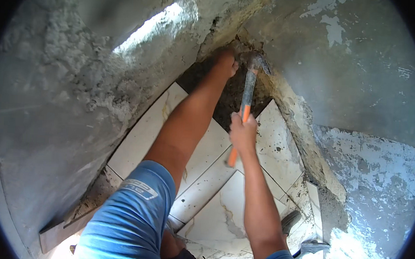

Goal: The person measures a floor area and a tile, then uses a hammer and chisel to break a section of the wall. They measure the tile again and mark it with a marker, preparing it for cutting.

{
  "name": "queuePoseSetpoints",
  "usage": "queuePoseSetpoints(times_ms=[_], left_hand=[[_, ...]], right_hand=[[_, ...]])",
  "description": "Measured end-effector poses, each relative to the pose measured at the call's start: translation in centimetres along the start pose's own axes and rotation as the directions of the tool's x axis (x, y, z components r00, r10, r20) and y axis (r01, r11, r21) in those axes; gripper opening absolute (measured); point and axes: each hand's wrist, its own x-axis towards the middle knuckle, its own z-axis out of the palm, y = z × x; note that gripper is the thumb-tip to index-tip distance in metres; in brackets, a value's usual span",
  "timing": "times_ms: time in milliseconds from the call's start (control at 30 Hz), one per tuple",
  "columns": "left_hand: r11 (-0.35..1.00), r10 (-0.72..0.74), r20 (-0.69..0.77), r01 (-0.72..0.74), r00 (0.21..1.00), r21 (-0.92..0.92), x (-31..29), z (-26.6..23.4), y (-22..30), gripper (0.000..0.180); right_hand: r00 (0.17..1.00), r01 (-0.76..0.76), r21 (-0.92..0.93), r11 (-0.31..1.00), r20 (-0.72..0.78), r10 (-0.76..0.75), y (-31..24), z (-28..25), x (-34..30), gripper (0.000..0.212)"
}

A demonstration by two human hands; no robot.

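Observation:
My right hand [244, 131] is wrapped round the orange lower handle of a claw hammer [249, 88]. The hammer's metal head is up in the far corner, over rough broken mortar. Close to the left of that head is my left hand [225, 61], darkened by shadow and partly smeared. Its fingers look curled, and whatever they may grip is hidden. Both hands are over a dark untiled patch [226, 102] of floor where the two walls meet. White marbled floor tiles [233, 203] with crumbs of debris border this patch on the near side.
A rough plastered wall [56, 90] rises on the left, with a bright light streak. The right wall [345, 81] has peeling paint and a broken lower edge. A narrow strip [66, 228] lies at lower left. A dark shoe [290, 222] and a grey object [312, 246] show at lower right.

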Motion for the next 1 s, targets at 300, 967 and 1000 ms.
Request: queuePoseSetpoints(times_ms=[300,967,1000], left_hand=[[0.982,-0.032,0.002,0.032,0.999,-0.184,0.4,-1.6,1.0,0.018],[0.952,0.264,0.034,-0.266,0.964,0.149,-1.5,-3.6,-4.6,0.025],[0.957,0.257,0.039,-0.26,0.966,0.131,-0.7,-3.9,-4.0,0.025]], right_hand=[[0.888,0.447,0.523,0.726,-0.358,-0.288,-7.3,-1.0,-4.9,0.009],[0.995,0.019,0.372,0.928,-0.099,0.02,-1.8,-4.9,-9.6,0.011],[0.995,0.05,0.441,0.896,-0.095,-0.009,-1.7,-4.5,-9.7,0.011]])
